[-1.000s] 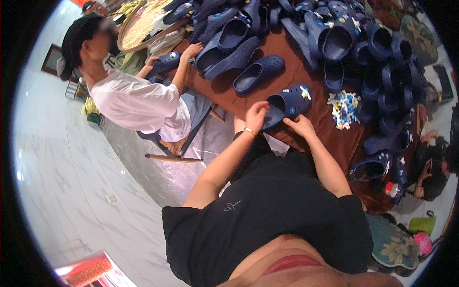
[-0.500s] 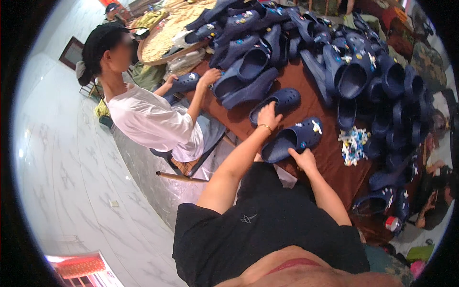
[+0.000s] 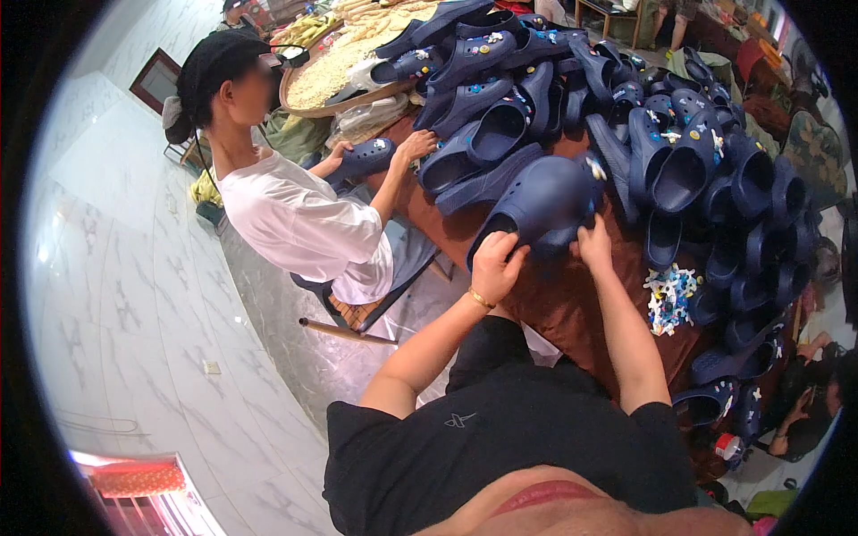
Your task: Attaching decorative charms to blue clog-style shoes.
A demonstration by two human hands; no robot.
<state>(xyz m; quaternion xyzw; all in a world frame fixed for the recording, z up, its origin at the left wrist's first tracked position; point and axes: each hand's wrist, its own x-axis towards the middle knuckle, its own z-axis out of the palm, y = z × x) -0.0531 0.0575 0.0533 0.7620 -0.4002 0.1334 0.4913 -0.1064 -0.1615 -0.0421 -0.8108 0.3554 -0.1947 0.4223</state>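
In front of me a navy clog is raised, its toe pointing up and to the right and part of its surface blurred. My left hand grips its heel end, fingers over the rim. A second navy clog lies partly hidden behind and under it. At the side of that pair my right hand is closed on the edge of the second clog. A white charm shows at the toe end. Small white, blue and yellow charms lie in a heap to the right of my right hand.
A large pile of navy clogs covers the back and right of the brown-covered table. On the left a seated co-worker holds another clog. Behind stands a round tray of pale pieces. A red-labelled bottle is at lower right.
My left hand has picked up the plain clog and brought it over beside the one with charms. My right hand has moved up and to the right with its clog.
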